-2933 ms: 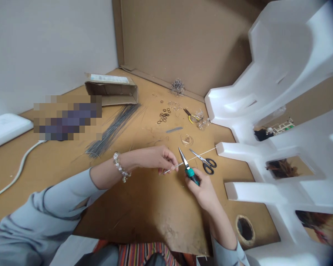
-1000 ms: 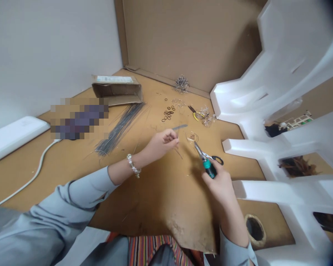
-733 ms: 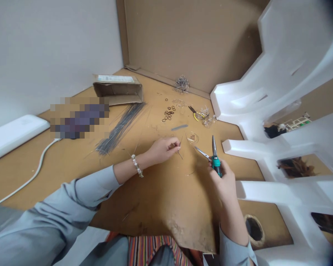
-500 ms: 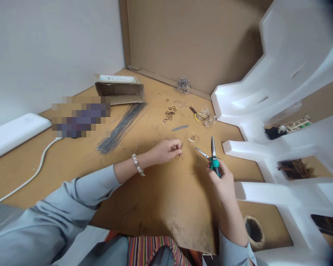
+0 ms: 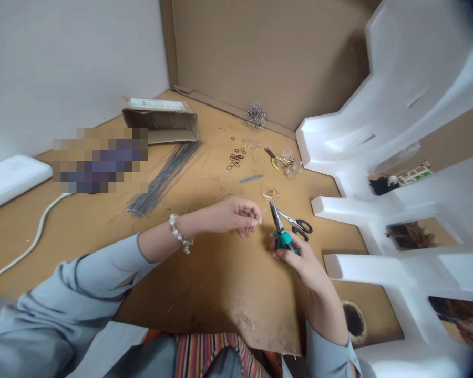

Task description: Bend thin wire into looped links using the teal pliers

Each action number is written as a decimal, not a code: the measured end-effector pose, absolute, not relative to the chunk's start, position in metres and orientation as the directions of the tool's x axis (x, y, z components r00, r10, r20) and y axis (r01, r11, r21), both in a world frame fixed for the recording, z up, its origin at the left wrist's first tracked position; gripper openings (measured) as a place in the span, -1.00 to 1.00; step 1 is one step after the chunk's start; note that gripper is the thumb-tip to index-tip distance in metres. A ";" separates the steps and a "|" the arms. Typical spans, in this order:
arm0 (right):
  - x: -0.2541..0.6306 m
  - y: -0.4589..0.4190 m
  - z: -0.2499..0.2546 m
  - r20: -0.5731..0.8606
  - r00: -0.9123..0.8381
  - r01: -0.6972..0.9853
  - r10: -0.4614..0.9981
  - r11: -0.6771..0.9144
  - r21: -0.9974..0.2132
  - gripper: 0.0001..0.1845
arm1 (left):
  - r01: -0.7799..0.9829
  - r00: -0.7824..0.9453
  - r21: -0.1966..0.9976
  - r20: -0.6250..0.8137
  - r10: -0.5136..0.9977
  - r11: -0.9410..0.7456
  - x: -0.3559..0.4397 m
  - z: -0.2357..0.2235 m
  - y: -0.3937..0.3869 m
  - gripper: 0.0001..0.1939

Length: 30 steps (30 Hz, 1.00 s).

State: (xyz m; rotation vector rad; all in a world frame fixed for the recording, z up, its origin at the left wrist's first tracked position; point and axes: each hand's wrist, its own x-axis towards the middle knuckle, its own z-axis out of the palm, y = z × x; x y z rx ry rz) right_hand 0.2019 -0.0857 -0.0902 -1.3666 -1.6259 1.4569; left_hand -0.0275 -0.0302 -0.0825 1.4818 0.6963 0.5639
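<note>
Between the thumb and fingers of my left hand a short thin piece of wire is pinched, its end sticking out to the right. My right hand is wrapped round green-handled pliers, whose metal jaws point up and a little left, close to the wire. I cannot tell whether the jaws touch it. Black-handled scissors lie just behind the pliers. Beyond the hands are a coil of thin wire and a small strip of cut grey wires.
A bundle of long grey wires lies left, before an open cardboard box. Several dark rings, yellow-handled pliers and tangled wire piles are farther back. A white foam piece borders the right side. A white cable runs along the left.
My right hand has brought the pliers left, nearer the left hand, and their jaws now tilt left. The scissors' handles have come into sight. My left hand has turned slightly with the wire.
</note>
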 end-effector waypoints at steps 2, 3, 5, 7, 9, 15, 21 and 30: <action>0.202 -0.086 -0.090 -0.242 -0.357 0.287 0.902 -0.140 -0.948 -0.81 | 0.046 0.713 0.997 -0.078 0.697 0.066 -0.028 -0.084 -0.030 -0.86; 0.203 -0.086 -0.090 -0.263 -0.378 0.261 0.888 -0.171 -0.950 -0.79 | 0.035 0.721 0.996 -0.083 0.688 0.083 -0.028 -0.084 -0.030 -0.86; 0.204 -0.087 -0.090 -0.313 -0.423 0.207 0.850 -0.246 -0.947 -0.74 | 0.036 0.726 0.992 -0.106 0.679 0.117 -0.028 -0.084 -0.031 -0.85; 0.205 -0.087 -0.089 -0.344 -0.456 0.163 0.821 -0.303 -0.939 -0.69 | 0.054 0.725 0.987 -0.141 0.674 0.149 -0.028 -0.082 -0.032 -0.83; 0.205 -0.088 -0.089 -0.350 -0.468 0.139 0.811 -0.324 -0.936 -0.69 | 0.081 0.723 0.981 -0.180 0.667 0.177 -0.028 -0.081 -0.033 -0.82; 0.204 -0.089 -0.088 -0.361 -0.467 0.113 0.807 -0.351 -0.930 -0.70 | 0.124 0.730 0.975 -0.216 0.649 0.185 -0.024 -0.075 -0.037 -0.81; 0.203 -0.088 -0.089 -0.348 -0.478 0.113 0.806 -0.336 -0.935 -0.71 | 0.161 0.726 0.961 -0.268 0.633 0.223 -0.022 -0.068 -0.039 -0.81; 0.202 -0.089 -0.086 -0.381 -0.467 0.157 0.798 -0.349 -0.924 -0.75 | 0.130 0.724 0.948 -0.291 0.626 0.291 -0.021 -0.068 -0.040 -0.82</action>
